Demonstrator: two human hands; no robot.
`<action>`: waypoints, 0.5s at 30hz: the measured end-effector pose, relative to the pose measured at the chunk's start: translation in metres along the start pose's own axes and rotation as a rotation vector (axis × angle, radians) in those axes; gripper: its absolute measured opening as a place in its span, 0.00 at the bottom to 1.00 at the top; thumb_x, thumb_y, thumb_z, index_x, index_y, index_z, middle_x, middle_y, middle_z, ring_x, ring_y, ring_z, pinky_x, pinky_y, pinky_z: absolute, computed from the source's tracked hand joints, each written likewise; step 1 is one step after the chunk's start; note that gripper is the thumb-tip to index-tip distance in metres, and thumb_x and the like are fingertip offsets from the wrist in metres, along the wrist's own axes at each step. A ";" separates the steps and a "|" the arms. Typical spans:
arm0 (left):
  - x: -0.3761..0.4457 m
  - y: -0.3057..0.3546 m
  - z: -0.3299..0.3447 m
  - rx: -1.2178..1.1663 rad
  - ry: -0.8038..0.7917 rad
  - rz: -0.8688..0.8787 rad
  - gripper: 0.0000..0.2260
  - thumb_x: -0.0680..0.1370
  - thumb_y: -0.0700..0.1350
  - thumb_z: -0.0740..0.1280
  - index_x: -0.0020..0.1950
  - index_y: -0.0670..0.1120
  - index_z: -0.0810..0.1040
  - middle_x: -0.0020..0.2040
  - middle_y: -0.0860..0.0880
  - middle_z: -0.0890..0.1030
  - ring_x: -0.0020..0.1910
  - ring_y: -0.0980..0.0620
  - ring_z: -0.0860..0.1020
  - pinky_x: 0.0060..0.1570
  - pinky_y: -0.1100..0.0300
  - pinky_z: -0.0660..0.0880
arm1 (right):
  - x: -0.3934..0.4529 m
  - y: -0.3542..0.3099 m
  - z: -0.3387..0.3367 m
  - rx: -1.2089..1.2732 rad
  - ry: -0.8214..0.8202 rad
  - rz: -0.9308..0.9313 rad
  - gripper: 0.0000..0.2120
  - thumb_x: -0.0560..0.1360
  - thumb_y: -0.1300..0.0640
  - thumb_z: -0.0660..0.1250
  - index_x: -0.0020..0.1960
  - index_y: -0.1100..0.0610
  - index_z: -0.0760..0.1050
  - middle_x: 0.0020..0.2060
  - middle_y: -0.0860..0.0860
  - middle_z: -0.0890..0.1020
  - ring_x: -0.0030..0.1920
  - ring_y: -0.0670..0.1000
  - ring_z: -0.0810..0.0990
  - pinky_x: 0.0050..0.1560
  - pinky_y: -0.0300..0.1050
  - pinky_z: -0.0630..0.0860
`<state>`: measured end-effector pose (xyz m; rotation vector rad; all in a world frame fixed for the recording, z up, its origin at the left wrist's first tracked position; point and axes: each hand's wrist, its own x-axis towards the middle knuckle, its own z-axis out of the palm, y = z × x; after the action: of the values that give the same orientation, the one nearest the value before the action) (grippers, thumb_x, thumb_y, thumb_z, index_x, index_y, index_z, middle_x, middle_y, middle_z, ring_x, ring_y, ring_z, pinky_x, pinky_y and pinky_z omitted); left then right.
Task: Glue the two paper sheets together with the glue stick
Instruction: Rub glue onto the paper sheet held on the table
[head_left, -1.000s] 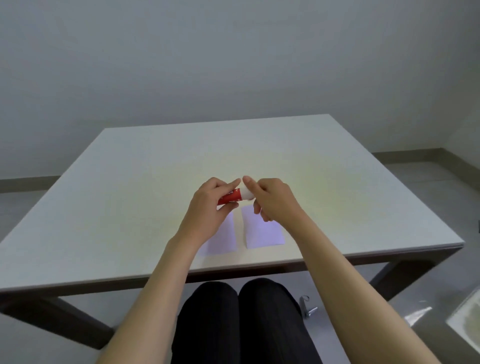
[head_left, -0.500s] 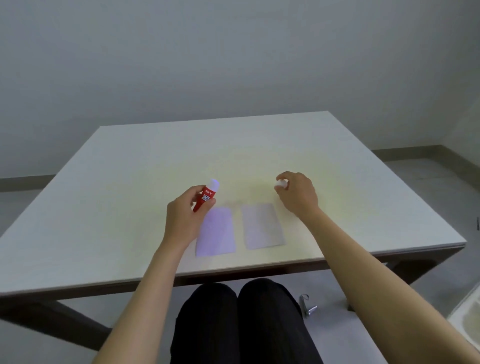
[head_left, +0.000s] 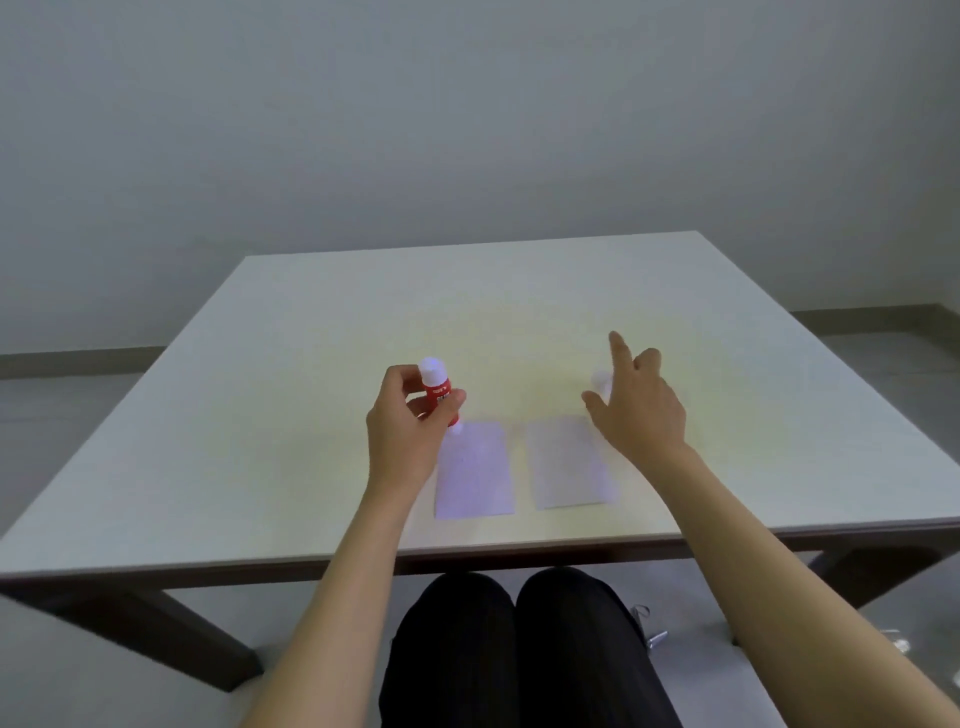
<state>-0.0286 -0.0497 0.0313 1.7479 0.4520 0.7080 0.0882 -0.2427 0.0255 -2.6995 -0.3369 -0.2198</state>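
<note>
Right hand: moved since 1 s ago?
Yes. The right hand has left the glue stick and swung right, now open past the right paper sheet, beside the white cap.

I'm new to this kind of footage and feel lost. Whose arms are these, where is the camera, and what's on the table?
There is no machine here: a person wears a wide-angle camera on the head, looking forward and down, so the two bare arms are their own. They sit at a pale table, knees showing below its edge. The left hand holds a red glue stick, tilted, its white end up. The right hand is open, fingers spread, just by a small white piece on the table, probably the stick's cap; whether they touch is unclear. Two paper sheets lie flat side by side with a gap between: the left sheet and the right sheet.
</note>
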 end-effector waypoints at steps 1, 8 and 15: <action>-0.001 0.002 0.003 -0.067 0.030 -0.024 0.11 0.71 0.43 0.73 0.45 0.51 0.72 0.46 0.50 0.82 0.38 0.61 0.82 0.41 0.68 0.74 | -0.006 -0.008 -0.003 0.110 0.023 -0.023 0.32 0.76 0.51 0.65 0.75 0.52 0.55 0.59 0.57 0.69 0.42 0.57 0.74 0.40 0.46 0.70; -0.009 0.021 0.027 -0.715 0.203 -0.344 0.12 0.71 0.40 0.74 0.47 0.41 0.71 0.60 0.35 0.77 0.51 0.47 0.83 0.50 0.55 0.80 | -0.045 -0.075 -0.008 1.206 -0.512 -0.070 0.11 0.77 0.61 0.66 0.58 0.57 0.74 0.42 0.56 0.79 0.31 0.51 0.78 0.31 0.40 0.75; -0.021 0.021 0.024 -0.787 0.112 -0.338 0.09 0.70 0.37 0.74 0.43 0.42 0.75 0.52 0.40 0.76 0.55 0.43 0.81 0.54 0.53 0.79 | -0.048 -0.078 -0.001 1.152 -0.559 0.142 0.19 0.81 0.48 0.56 0.38 0.59 0.73 0.23 0.48 0.68 0.20 0.46 0.64 0.22 0.35 0.61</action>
<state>-0.0292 -0.0865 0.0423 0.8713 0.4492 0.6229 0.0209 -0.1835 0.0458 -1.5695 -0.2907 0.6065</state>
